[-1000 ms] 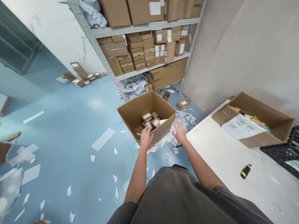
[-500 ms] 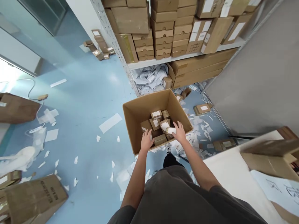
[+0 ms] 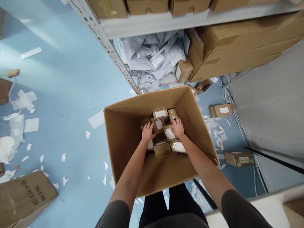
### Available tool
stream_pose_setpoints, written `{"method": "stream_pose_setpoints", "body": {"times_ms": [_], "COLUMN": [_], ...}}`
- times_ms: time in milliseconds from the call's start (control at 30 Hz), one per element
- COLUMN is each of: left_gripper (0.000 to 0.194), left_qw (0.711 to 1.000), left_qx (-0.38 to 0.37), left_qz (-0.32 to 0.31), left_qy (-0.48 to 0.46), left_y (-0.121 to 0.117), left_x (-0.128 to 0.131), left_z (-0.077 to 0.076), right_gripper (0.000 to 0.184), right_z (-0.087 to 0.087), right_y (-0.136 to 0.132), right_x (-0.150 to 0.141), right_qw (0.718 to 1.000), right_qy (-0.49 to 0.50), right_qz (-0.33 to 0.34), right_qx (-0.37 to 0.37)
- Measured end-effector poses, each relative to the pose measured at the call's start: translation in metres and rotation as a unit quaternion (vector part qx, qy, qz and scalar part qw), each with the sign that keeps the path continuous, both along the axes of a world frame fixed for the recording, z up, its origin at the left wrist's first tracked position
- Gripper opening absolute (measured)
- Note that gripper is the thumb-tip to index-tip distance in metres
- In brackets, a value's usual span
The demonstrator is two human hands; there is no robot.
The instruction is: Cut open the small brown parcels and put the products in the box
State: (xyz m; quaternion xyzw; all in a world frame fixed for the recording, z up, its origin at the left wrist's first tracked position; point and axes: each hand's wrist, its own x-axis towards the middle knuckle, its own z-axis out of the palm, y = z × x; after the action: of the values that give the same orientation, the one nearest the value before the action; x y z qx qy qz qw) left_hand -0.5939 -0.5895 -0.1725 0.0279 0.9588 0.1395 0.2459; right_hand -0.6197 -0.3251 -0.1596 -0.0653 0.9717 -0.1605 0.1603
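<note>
Picture a clock face centred on the pile of small boxes [image 3: 169,133], twelve toward the shelf [image 3: 178,23]: the likeliest trouble is a slide, since the boxes sit at mixed heights and angles around a dark hollow, and a push from either side could tip one into it. The left hand [image 3: 148,133] is at nine o'clock, fingers slightly parted; the right hand [image 3: 177,127] is near two, fingers spread, tips beside the shiny box [image 3: 172,112] at one. From above it is hard to tell how firmly either hand touches cardboard. The right forearm [image 3: 198,156] passes close by the glossy-taped box [image 3: 180,147] at four and might knock it. Paper scraps [image 3: 218,136] on the floor at three, outside the big box [image 3: 122,139], could make a step slippery. The pile lies at the bottom of the big box, well below its rim. The small boxes are brown, square-edged and crowded together; several wear white labels, including the one just before twelve, while the one at six looks longer than it is deep.
</note>
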Motion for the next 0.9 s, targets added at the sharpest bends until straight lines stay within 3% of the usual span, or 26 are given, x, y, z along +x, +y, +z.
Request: {"method": "stream_pose_setpoints", "body": {"times_ms": [167, 267, 367, 467, 567, 667, 800, 900], "left_gripper": [0.096, 0.096, 0.103, 0.117, 0.131, 0.135, 0.132, 0.127], "left_qw": [0.998, 0.998, 0.997, 0.998, 0.999, 0.999, 0.999, 0.999], "left_qx": [-0.002, 0.001, 0.001, -0.003, -0.014, -0.042, -0.024, 0.029], "left_qz": [-0.037, -0.044, -0.045, -0.029, -0.010, 0.002, 0.000, -0.003], "left_qy": [-0.042, -0.049, -0.059, -0.060, -0.030, -0.017, -0.022, -0.018], "left_y": [-0.007, -0.006, -0.001, 0.007, 0.016, 0.022, 0.023, 0.024], "left_x": [-0.088, -0.126, -0.155, -0.175, -0.183, -0.177, -0.148, -0.113], "left_z": [-0.141, -0.215, -0.274, -0.317, -0.346, -0.360, -0.359, -0.343], "right_gripper": [0.091, 0.092, 0.099, 0.105, 0.114, 0.125, 0.130, 0.126], "right_z": [-0.124, -0.188, -0.243, -0.290, -0.327, -0.356, -0.375, -0.370], "right_y": [-0.015, -0.026, -0.037, -0.039, -0.032, -0.023, -0.026, -0.036], "right_x": [-0.056, -0.085, -0.110, -0.128, -0.138, -0.142, -0.132, -0.112], "right_qw": [1.000, 0.999, 0.997, 0.996, 0.995, 0.994, 0.991, 0.989], "right_qy": [-0.003, -0.011, -0.018, -0.013, -0.004, -0.009, -0.054, -0.092], "right_qz": [0.024, 0.046, 0.071, 0.089, 0.095, 0.106, 0.126, 0.119], "right_qx": [-0.002, 0.002, 0.004, 0.006, 0.010, 0.010, 0.006, 0.014]}}
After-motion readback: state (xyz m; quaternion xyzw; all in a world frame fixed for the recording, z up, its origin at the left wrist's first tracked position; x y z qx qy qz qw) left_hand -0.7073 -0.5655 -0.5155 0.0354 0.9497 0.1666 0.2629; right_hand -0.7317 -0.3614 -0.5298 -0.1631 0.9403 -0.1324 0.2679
